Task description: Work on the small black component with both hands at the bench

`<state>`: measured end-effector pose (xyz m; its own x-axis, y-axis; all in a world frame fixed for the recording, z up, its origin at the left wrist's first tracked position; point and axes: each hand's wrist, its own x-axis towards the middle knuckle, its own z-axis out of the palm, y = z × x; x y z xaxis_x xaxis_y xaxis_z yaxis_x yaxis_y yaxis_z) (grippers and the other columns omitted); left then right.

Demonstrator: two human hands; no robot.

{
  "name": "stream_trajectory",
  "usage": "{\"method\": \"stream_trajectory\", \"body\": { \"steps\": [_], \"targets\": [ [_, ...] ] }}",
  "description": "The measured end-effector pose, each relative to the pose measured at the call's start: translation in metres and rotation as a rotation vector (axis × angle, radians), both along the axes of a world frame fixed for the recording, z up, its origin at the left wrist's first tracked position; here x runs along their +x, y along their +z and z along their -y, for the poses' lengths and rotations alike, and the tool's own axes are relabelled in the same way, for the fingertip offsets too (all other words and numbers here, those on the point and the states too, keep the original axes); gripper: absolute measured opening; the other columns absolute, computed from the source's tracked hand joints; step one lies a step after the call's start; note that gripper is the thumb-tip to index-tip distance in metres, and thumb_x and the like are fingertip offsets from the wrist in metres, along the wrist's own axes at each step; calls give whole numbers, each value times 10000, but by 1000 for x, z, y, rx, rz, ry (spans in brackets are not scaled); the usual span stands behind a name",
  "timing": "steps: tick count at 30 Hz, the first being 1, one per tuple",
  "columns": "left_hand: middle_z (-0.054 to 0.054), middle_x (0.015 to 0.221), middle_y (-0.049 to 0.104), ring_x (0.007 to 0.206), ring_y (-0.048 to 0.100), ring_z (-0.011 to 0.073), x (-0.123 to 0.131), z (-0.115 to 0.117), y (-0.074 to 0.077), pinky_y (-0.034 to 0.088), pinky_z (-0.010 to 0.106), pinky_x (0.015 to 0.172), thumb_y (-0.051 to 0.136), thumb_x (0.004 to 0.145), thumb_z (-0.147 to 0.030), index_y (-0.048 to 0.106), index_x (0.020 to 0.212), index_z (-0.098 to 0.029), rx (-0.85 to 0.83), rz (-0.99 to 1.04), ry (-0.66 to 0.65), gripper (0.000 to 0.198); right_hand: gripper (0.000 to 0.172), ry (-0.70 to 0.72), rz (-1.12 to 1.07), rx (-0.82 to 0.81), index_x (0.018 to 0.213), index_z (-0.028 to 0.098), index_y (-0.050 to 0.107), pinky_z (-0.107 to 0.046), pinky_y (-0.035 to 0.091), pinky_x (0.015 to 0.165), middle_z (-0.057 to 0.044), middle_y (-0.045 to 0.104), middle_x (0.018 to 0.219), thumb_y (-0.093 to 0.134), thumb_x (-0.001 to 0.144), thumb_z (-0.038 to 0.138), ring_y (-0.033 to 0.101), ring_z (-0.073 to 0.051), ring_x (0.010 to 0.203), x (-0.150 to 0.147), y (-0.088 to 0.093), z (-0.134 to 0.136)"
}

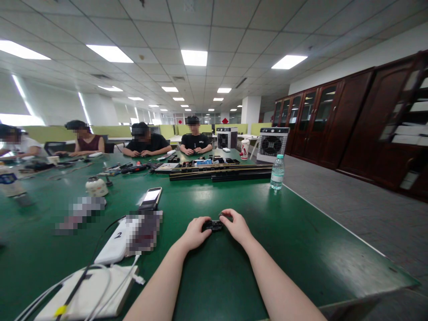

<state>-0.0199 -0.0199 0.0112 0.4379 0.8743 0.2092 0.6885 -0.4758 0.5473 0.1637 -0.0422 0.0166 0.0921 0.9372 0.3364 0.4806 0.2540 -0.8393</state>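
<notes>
On the green surface (217, 276), at left, a white device marked "2" (110, 243) lies near a smartphone (151, 198) with a lit screen. Next, the left hand (195, 233) has its fingers grasping the left end of a small black part (216, 225), in front of the person. The right hand (237, 226) bends its fingers at the part's right end; whether they grip cannot be told. Farther right, a clear water bottle (277, 174) stands upright.

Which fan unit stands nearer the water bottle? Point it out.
The larger-looking fan unit on the right, beyond the water bottle; the other fan unit stands farther back, left of the red-and-white cup.
</notes>
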Motion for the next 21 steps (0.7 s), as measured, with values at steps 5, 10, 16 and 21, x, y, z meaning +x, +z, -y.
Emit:
{"method": "stream_trajectory", "body": {
  "steps": [5,10,16,21],
  "targets": [
    [76,1166,594,1086,518,232,1,0,0,379,349,978,554,746,-221,564,1153,-185,29,-19,8,409,221,-34,-38,9,876,194,602,-344,459,816,-49,673,896,549,739,360,612,-188,863,3,-4,-5],
    [85,1157,595,1083,515,242,2,1,1,370,353,970,530,775,-299,574,1147,-189,89,-102,37,391,246,-48,-72,0,887,194,592,-347,462,809,-52,671,899,547,734,382,616,-188,850,5,-8,-8],
    [103,1227,560,1167,441,279,-24,-5,17,242,469,1029,469,835,-401,545,1175,-202,252,-208,437,401,256,-39,-91,-8,884,193,589,-341,472,792,-55,671,890,545,736,397,622,-188,838,7,-12,-11],
    [104,1232,553,1140,460,299,-57,-17,26,292,491,982,439,849,-374,539,1179,-213,269,-212,741,380,242,-39,-85,-12,872,192,591,-339,478,785,-48,671,864,554,731,386,623,-186,817,6,-12,-11]
  ]
}}
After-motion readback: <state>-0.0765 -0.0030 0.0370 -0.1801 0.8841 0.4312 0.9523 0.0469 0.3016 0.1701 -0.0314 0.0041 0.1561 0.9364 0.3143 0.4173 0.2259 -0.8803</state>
